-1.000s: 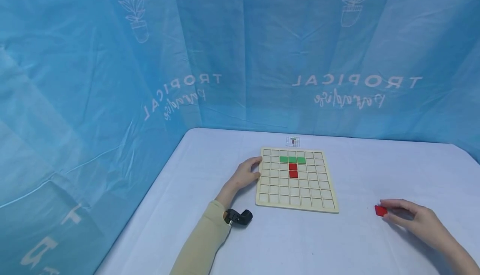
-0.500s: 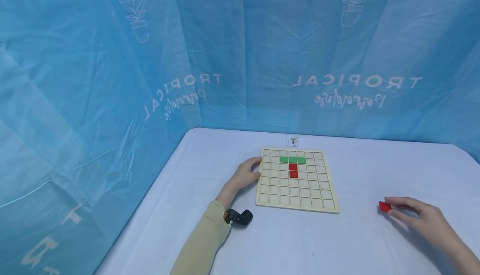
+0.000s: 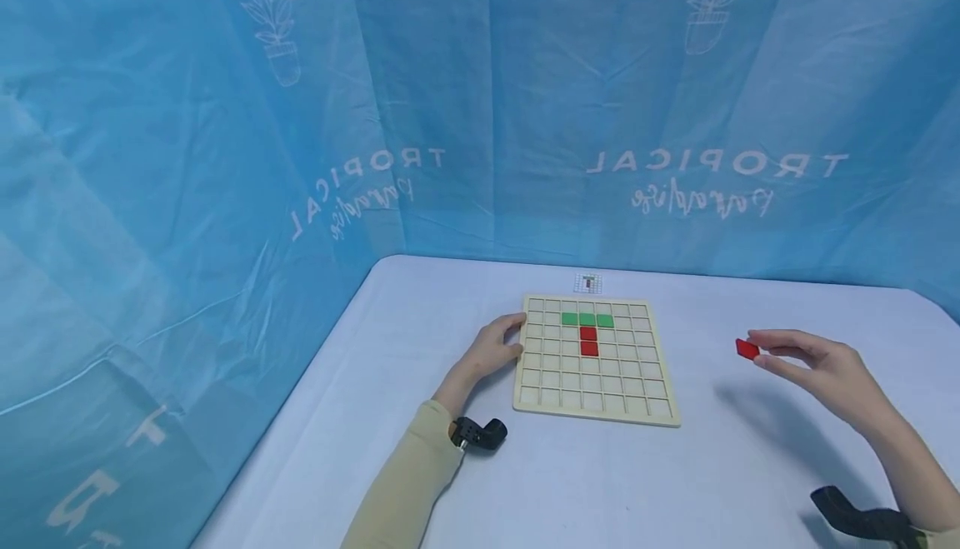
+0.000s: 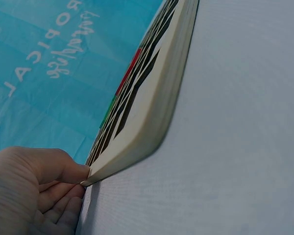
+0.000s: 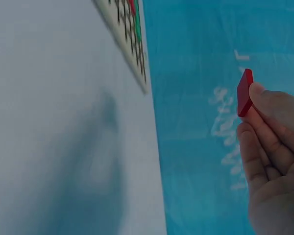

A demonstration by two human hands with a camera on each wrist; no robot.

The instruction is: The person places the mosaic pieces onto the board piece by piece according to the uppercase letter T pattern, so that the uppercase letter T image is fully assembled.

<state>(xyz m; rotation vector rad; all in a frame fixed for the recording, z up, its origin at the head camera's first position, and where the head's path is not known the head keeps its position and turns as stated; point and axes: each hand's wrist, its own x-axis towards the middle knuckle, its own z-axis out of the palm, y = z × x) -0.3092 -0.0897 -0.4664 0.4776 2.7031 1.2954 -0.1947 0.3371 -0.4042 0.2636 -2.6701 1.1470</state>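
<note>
Between thumb and fingertips, my right hand (image 3: 821, 367) pinches a red square tile (image 3: 747, 349), raised off the table to the right of the board. The right wrist view shows the thin tile (image 5: 245, 93) held at its edge, tilted. On the left, my left hand (image 3: 492, 346) holds the edge of a pale wooden grid board (image 3: 595, 412), thumb and fingers at its rim (image 4: 152, 127). Three green tiles (image 3: 587, 319) lie in a row across the board's upper part. Below the middle one, two red tiles (image 3: 588, 341) form a column.
Behind the board lies a small pattern card (image 3: 588, 283) with a T-like figure on a grid. A white cloth (image 3: 450, 282) covers the table. Blue printed curtains (image 3: 525, 116) hang at the back and left. Each wrist carries a black camera mount (image 3: 480, 433).
My right hand, with the red tile in it, first shifts slightly right, then rises away from the table and moves forward and left. My left hand and the board stay put.
</note>
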